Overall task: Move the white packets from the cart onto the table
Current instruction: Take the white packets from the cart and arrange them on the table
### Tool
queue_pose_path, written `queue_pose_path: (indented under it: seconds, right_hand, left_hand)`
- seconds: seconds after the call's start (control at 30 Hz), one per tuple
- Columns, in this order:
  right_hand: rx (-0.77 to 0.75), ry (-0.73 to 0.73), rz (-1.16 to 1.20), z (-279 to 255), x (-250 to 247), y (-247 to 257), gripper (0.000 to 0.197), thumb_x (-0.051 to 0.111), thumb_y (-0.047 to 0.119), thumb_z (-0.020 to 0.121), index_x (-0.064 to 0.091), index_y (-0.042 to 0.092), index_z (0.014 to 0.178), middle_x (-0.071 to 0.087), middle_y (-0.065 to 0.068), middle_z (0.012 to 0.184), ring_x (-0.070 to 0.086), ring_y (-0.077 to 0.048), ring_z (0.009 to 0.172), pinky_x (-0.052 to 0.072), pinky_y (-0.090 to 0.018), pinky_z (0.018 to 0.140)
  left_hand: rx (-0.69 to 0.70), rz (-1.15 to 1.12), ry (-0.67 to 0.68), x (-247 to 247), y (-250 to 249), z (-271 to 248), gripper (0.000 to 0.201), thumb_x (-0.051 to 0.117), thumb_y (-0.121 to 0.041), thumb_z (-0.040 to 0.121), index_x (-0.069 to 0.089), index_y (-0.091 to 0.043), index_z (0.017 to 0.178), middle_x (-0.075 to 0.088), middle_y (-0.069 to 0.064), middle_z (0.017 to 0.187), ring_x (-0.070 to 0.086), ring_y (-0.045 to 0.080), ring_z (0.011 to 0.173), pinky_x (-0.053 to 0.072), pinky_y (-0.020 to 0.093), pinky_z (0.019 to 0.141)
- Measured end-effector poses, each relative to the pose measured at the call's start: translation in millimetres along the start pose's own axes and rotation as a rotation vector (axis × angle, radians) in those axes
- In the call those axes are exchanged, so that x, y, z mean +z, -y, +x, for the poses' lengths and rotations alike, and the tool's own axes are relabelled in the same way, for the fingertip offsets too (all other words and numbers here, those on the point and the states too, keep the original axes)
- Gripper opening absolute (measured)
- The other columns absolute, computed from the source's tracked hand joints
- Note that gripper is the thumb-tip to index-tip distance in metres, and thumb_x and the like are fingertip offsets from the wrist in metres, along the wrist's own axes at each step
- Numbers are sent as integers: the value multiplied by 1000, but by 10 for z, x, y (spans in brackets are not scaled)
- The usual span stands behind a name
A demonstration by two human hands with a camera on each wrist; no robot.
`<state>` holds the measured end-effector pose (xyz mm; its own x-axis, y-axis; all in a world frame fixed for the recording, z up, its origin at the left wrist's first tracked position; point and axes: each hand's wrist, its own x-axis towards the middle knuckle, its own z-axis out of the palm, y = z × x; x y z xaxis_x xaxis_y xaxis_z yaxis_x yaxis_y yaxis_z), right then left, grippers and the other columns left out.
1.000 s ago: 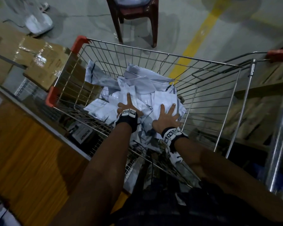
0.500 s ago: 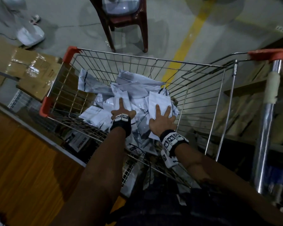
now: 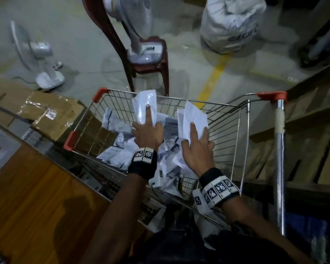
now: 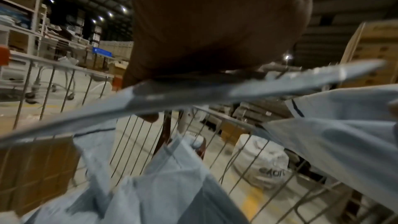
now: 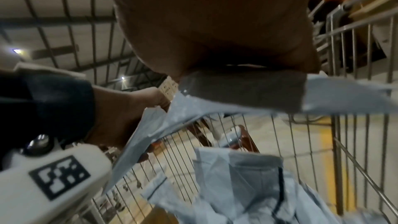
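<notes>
A wire cart with red corner caps holds a heap of white packets. Above the heap my left hand grips one white packet, with a finger laid along its top. Beside it my right hand grips a second white packet, also raised. In the left wrist view the held packet runs across under my palm, blurred. The right wrist view shows its packet pinched under the palm, with my left hand at the left. The wooden table lies at lower left.
Cardboard boxes sit left of the cart. Beyond it a dark red plastic chair carries a fan. Another fan stands on the floor, and a full white sack rests at the back. Wooden shelving is on the right.
Both hands, which lay flat on the heap, have closed on a packet each and lifted them above the pile. The view has tilted up toward the floor beyond.
</notes>
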<state>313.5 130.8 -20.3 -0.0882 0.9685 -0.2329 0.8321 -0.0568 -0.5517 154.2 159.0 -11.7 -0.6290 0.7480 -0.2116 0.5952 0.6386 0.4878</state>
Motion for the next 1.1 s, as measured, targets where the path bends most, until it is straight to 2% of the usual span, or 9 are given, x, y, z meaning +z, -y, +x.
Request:
queue_pose_path:
  seconds: [0.17, 0.3, 0.6, 0.67, 0.73, 0.77, 0.83, 0.93, 1.1]
  right_hand:
    - [-132, -100, -5, -178, -180, 139, 64, 22, 50, 95, 14, 35, 156, 8, -21, 161, 31, -52, 130, 22, -55, 110]
    - [-85, 11, -106, -144, -104, 137, 62, 32, 47, 100, 6, 40, 156, 1, -17, 163, 22, -55, 136, 25, -63, 110]
    - [-305, 10, -65, -671, -381, 261, 60, 34, 43, 103, 9, 39, 156, 5, -17, 163, 20, -49, 138, 22, -53, 109]
    - [-403, 15, -20, -841, -480, 228, 58, 31, 43, 102, 10, 39, 156, 8, -18, 162, 22, -48, 139, 23, -51, 107]
    - [-497, 15, 25, -1013, -595, 208, 60, 26, 44, 98, 14, 37, 157, 12, -20, 160, 24, -46, 139, 23, -50, 108]
    - [-535, 11, 32, -1116, -649, 195, 61, 25, 44, 97, 16, 35, 157, 14, -22, 159, 25, -46, 139, 23, -51, 108]
    - [-612, -9, 44, -1334, -741, 166, 62, 23, 45, 96, 18, 33, 157, 17, -23, 158, 28, -45, 137, 24, -51, 107]
    - [-697, 47, 115, -1647, -795, 168, 62, 20, 46, 97, 14, 33, 158, 14, -22, 160, 22, -40, 141, 21, -51, 108]
    - [-811, 144, -26, -2013, -482, 253, 61, 17, 48, 98, 25, 28, 155, 11, -15, 164, 16, -38, 146, 28, -51, 104]
  left_hand:
    - [164, -118, -90, -519, 102, -240, 60, 43, -42, 100, 15, -48, 153, 38, 33, 130, 50, 49, 110, 39, 51, 100]
    - [126, -66, -31, -684, 171, -499, 60, 39, -45, 100, 11, -49, 153, 29, 29, 142, 43, 48, 122, 34, 51, 105]
    - [80, -68, -203, -959, 317, -1366, 62, 42, -46, 99, 12, -46, 154, 28, 26, 141, 43, 44, 122, 41, 51, 100]
    - [101, -7, -277, -1007, 386, -1641, 54, 39, -41, 101, 25, -40, 153, 34, 27, 141, 47, 46, 114, 43, 52, 94]
    - [192, 40, -303, -992, 511, -1908, 42, 33, -29, 102, 51, -21, 140, 42, 26, 145, 51, 46, 95, 49, 53, 82]
    - [207, 87, -318, -964, 584, -2033, 44, 28, -28, 103, 53, -17, 138, 44, 23, 146, 50, 44, 91, 50, 53, 79]
    - [118, 79, -299, -940, 626, -2334, 50, 19, -35, 105, 40, -23, 149, 39, 20, 149, 46, 45, 102, 47, 51, 88]
    - [-106, -114, -366, -1037, 679, -2777, 56, 35, -44, 102, 13, -47, 153, 36, 24, 137, 46, 42, 113, 41, 43, 90]
    - [-227, -137, -510, -1243, 1040, -3443, 62, 38, -48, 98, 10, -49, 153, 35, 28, 138, 42, 46, 119, 41, 48, 95]
